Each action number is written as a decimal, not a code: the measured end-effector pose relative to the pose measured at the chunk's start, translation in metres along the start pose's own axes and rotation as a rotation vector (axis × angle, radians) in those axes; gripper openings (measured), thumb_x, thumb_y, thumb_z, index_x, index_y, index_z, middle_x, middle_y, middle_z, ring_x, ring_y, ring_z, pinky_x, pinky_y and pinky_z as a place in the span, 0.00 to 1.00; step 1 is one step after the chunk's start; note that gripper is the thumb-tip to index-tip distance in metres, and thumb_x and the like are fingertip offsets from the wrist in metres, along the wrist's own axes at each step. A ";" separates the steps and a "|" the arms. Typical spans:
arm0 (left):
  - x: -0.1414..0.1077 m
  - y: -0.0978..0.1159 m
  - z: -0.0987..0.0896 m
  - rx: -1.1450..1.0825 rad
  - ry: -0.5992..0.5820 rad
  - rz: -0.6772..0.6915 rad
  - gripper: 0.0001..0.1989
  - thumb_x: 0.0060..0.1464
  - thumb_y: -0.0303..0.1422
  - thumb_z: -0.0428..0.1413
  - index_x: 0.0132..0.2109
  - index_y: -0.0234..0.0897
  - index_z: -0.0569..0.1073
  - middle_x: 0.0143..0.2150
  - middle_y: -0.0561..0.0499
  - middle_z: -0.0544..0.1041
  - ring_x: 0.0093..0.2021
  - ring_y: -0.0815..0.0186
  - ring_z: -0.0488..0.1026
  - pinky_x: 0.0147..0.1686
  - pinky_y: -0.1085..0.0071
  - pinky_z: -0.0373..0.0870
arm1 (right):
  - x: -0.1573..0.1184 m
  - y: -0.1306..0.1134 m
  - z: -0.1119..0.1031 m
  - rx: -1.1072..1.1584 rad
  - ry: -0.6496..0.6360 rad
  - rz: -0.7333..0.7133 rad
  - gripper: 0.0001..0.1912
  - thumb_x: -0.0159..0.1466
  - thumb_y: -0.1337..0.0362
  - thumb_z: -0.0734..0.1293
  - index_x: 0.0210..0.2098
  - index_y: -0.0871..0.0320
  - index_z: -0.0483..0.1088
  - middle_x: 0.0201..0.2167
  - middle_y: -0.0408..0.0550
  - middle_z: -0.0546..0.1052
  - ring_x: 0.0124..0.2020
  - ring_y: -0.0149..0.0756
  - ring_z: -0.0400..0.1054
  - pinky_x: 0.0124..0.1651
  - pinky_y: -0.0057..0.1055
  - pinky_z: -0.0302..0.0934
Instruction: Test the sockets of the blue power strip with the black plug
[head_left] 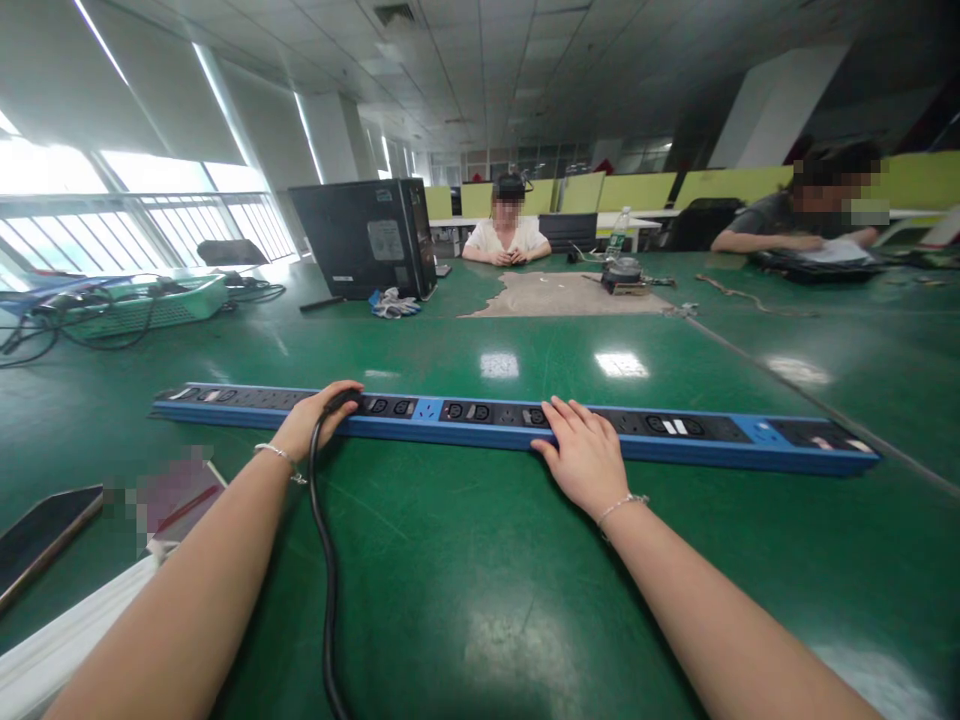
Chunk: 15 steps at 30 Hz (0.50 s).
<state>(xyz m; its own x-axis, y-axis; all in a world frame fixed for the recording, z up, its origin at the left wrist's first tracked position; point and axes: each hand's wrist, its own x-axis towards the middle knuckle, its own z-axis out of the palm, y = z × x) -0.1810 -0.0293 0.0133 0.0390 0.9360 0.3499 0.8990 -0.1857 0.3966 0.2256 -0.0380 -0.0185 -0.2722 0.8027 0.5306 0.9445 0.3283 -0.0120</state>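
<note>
A long blue power strip (480, 433) with black sockets lies across the green table in front of me. My left hand (311, 418) is closed around the plug end of a black power cable (324, 560), held at the strip's sockets left of the middle. Whether the plug sits fully in a socket is hidden by my fingers. The cable hangs from that hand toward the near edge. My right hand (586, 450) lies flat on the strip right of its middle, fingers stretched over the sockets and thumb at the front side.
Beyond the strip stand a black computer case (367, 240), a glove (394, 303) and a green basket (142, 305) of cables. A phone-like dark object (45, 530) lies at the near left. Two people sit across the table, near a bottle (619, 232) and a dark device (624, 274).
</note>
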 end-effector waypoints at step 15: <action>-0.007 0.007 0.001 0.302 0.006 -0.038 0.23 0.57 0.46 0.43 0.55 0.46 0.66 0.45 0.50 0.78 0.42 0.58 0.75 0.50 0.62 0.66 | -0.001 0.001 0.004 0.015 0.013 0.007 0.25 0.63 0.55 0.60 0.58 0.57 0.62 0.58 0.50 0.66 0.59 0.45 0.56 0.57 0.44 0.48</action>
<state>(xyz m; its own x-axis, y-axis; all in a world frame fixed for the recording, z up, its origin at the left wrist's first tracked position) -0.1745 -0.0365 0.0124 0.0014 0.9385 0.3452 0.9889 -0.0526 0.1390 0.2262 -0.0366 -0.0223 -0.2635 0.7984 0.5414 0.9434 0.3303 -0.0280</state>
